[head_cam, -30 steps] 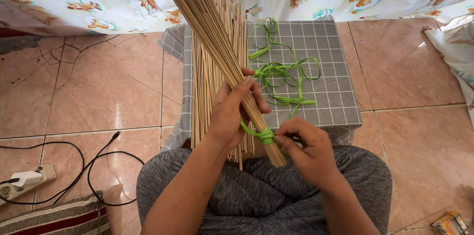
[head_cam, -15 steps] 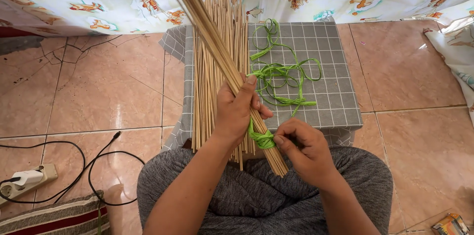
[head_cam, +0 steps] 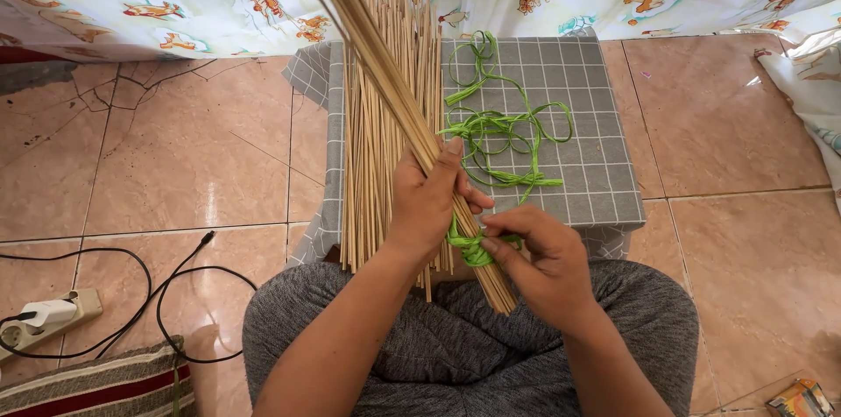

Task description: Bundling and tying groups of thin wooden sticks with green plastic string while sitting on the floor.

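Bamboo-pale stick bundle (head_cam: 394, 93), thin and straight, sits gripped in left hand (head_cam: 427, 204); right hand (head_cam: 543, 261) fingers pinch its glossy green ribbon tie (head_cam: 469, 247).

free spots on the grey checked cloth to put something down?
Free: the grey checked cloth at its right edge, beyond the green strips, and its near right corner. Crowded: the loose sticks cover the left half; the left hand and right hand hold the tied bundle at the front edge.
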